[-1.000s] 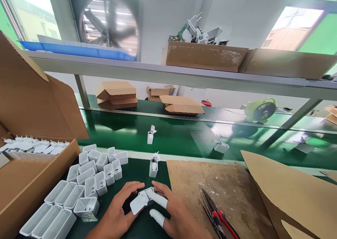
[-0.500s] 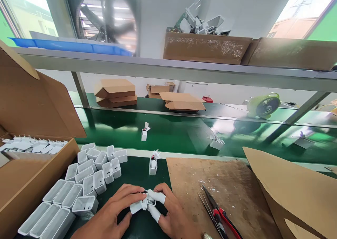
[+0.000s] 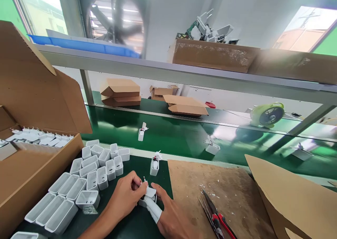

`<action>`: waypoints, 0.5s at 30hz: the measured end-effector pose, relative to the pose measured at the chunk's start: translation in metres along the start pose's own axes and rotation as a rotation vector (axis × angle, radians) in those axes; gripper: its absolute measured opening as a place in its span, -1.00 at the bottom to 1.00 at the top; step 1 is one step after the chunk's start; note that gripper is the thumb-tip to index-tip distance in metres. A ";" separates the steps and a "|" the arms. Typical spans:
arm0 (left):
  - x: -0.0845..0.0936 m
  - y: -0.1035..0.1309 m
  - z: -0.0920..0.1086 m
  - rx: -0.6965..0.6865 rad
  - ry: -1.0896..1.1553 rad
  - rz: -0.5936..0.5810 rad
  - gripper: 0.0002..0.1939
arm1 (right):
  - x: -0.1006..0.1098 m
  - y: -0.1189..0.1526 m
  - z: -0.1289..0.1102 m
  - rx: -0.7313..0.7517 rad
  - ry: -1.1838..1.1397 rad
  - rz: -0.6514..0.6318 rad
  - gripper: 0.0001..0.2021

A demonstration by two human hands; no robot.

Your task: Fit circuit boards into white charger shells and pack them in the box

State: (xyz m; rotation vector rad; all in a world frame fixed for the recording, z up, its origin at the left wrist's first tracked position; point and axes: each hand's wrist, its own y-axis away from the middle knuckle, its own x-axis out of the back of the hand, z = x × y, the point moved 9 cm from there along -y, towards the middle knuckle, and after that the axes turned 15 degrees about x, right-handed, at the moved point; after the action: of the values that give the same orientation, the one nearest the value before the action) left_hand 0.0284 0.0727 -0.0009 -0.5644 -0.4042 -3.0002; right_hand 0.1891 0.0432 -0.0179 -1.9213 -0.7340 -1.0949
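White cases (image 3: 102, 178): grouped well left of the brown board (image 3: 195, 182); a brushing forearm might topple them.
Left hand (image 3: 126, 193): left of the board, thumb and fingertips apparently pinching the held case (image 3: 151, 192) at its prong (image 3: 144, 179); uneven pressure could bend that prong.
Held case: just left of the board, between both hands.
Right hand (image 3: 173, 214): board's near left corner, covered fingers gripping the case; smooth covers might let it slip.
Tweezers (image 3: 209, 214), pliers (image 3: 216, 212): on the board; a careless wrist could catch the points.
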 end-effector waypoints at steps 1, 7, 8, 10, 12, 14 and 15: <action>0.001 -0.001 0.004 -0.013 -0.025 0.037 -0.70 | 0.001 -0.001 0.001 -0.009 -0.009 -0.004 -0.08; 0.004 0.001 0.029 -0.126 -0.139 0.141 -0.71 | 0.009 -0.013 -0.005 0.100 0.125 -0.115 -0.37; 0.003 0.002 0.032 -0.147 -0.149 0.135 -0.71 | 0.009 -0.015 -0.007 0.134 0.151 -0.136 -0.46; 0.003 0.005 0.035 -0.185 -0.159 0.109 -0.73 | 0.009 -0.017 -0.010 0.176 0.171 -0.150 -0.57; 0.005 0.010 0.033 -0.219 -0.140 0.079 -0.75 | 0.012 -0.019 -0.011 0.191 0.155 -0.113 -0.58; 0.013 0.015 0.026 -0.245 -0.085 0.084 -0.71 | 0.020 -0.020 -0.013 0.198 0.121 -0.040 -0.57; 0.018 0.017 0.021 -0.251 -0.048 0.102 -0.69 | 0.026 -0.020 -0.014 0.208 0.106 0.011 -0.57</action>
State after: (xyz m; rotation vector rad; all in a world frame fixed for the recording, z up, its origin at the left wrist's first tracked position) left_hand 0.0205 0.0617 0.0289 -0.6541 0.0021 -2.9619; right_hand 0.1787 0.0441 0.0164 -1.6781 -0.7468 -1.0612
